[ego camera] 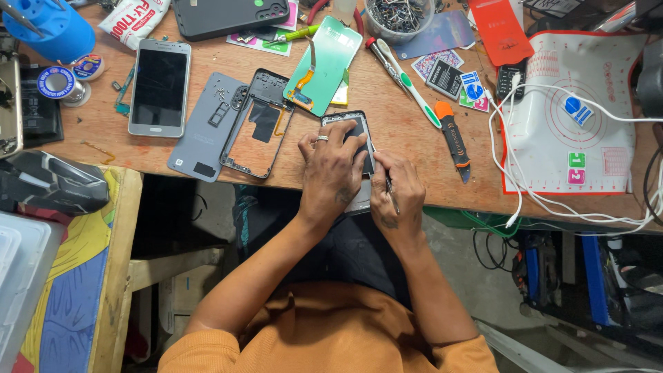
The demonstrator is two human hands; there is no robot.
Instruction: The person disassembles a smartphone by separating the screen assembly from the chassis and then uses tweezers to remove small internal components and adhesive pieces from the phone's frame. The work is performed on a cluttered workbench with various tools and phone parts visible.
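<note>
Left hand: my left hand [333, 168] lies flat over the dark opened phone body [359, 135] at the near edge of the scuffed wooden worktop [400, 124]; fingers [345, 131] spread apart, pressing it down
Right hand: my right hand [398, 188] sits just beside the left; fingers together, clamped on a thin metal tool [390, 190] whose tip meets the phone's right edge
Left of the phone: a bare black mid-frame [259, 124] lying on a grey plastic back cover [202, 128]; beyond them a silver smartphone with a dark screen [159, 86]
Behind: a green-backed display panel with an orange flex cable [324, 65]
Right: a white-and-green toothbrush [407, 86]; an orange-and-black pry tool [454, 138]; a white silicone mat [594, 152] crossed by white cables [518, 173]
</note>
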